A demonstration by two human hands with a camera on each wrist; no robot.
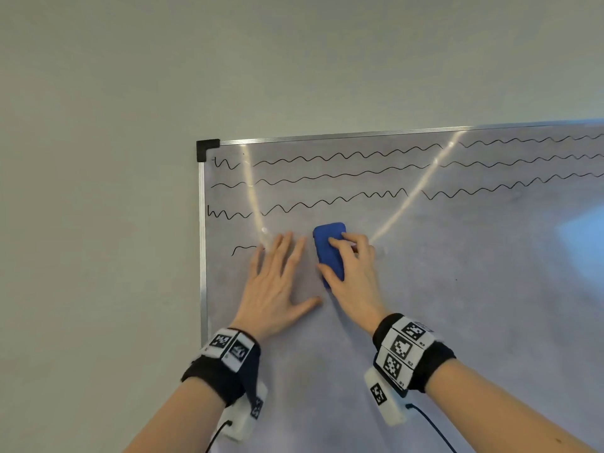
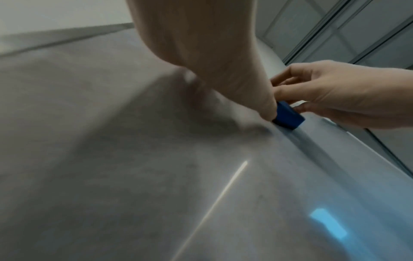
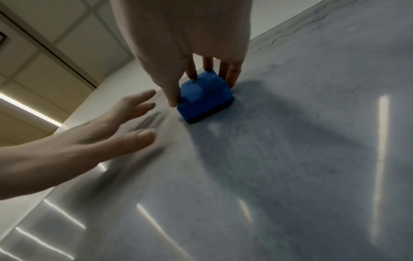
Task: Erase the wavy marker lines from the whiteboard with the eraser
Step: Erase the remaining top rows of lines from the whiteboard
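Note:
A blue eraser (image 1: 328,250) stands lengthwise against the whiteboard (image 1: 457,289), below three long black wavy lines (image 1: 327,178). My right hand (image 1: 353,273) grips the eraser (image 3: 204,97) by its sides, thumb on the left edge and fingers over the top. Just left of it my left hand (image 1: 277,282) lies flat on the board with straight, spread fingers. A short stub of a fourth line (image 1: 243,249) shows left of the left fingertips. In the left wrist view the eraser (image 2: 288,115) peeks out behind my left thumb.
The board's metal frame with a black corner cap (image 1: 206,148) runs down the left side, with plain wall (image 1: 98,191) beyond it. Light streaks and a blue reflection (image 1: 581,237) glare on the smudged grey board surface. Ceiling panels (image 3: 44,53) show in the right wrist view.

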